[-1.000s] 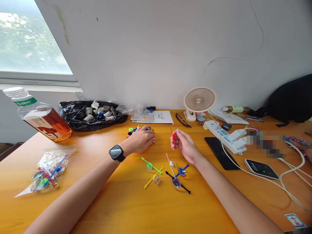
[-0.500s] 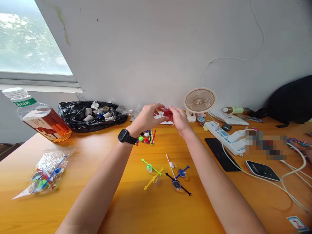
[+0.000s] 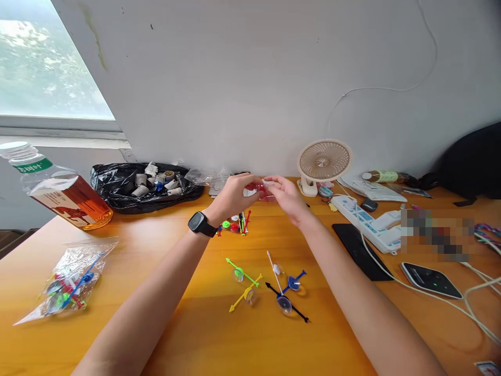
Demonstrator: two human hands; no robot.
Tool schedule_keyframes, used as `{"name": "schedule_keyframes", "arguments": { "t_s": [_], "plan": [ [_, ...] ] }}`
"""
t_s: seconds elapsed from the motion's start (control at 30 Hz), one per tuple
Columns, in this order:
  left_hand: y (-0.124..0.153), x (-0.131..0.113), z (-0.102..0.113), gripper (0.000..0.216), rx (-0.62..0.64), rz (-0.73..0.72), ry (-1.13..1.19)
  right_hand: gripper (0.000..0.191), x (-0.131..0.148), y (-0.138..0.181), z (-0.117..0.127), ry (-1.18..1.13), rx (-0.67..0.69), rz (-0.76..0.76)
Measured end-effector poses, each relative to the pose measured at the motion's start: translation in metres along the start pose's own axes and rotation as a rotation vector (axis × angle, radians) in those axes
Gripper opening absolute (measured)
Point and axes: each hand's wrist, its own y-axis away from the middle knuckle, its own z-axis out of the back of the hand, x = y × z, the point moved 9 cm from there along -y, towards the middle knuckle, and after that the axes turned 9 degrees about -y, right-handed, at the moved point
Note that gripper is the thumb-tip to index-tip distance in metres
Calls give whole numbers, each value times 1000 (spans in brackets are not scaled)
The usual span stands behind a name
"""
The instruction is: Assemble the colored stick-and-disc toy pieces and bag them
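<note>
At the far side of the table my left hand (image 3: 238, 192) and my right hand (image 3: 288, 199) meet, their fingers closed around a small red plastic piece (image 3: 267, 197). Fingers cover most of it, so its exact shape is hidden. A black watch (image 3: 200, 223) is on my left wrist. Between my forearms lie toy arrows with clear suction cups: a green arrow (image 3: 246, 277), a yellow arrow (image 3: 239, 303), a white arrow (image 3: 274, 266), a blue arrow (image 3: 294, 283) and a black arrow (image 3: 295, 310). Behind my left wrist is a pile of loose coloured parts (image 3: 235, 225).
To the left stand a bottle of amber drink (image 3: 74, 201) and a clear bag of coloured parts (image 3: 74, 284). A black plastic bag (image 3: 113, 196) holds grey rolls. On the right are a small fan (image 3: 324, 161), a power strip (image 3: 364, 222), a black pad (image 3: 360, 250) and white cables.
My hands have drawn closer together around the red piece and their fingers cover more of it. The camera view has shifted slightly. The arrows on the table stay put.
</note>
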Motion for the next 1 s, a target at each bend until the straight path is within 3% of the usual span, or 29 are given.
{"name": "schedule_keyframes", "arguments": {
  "t_s": [0.1, 0.27, 0.43, 0.63, 0.83, 1.0],
  "plan": [
    [1, 0, -2, 16, 35, -10, -56, 29, -5, 0, 1, 55, 20, -42],
    [6, -4, -9, 21, 101, -32, -14, 22, -19, 3, -5, -49, 130, -141],
    [13, -2, -12, 24, 123, -55, 15, 26, -36, 6, -9, -168, 223, -295],
    [16, 3, -15, 17, 118, -25, 94, 25, -46, 5, -7, -279, 246, -330],
    [20, -5, -27, 22, 172, -70, -42, 25, -55, 8, -5, -277, 243, -391],
    [22, -1, -32, 16, 173, -56, 2, 27, -56, 8, 0, -202, 244, -390]
  ]
}}
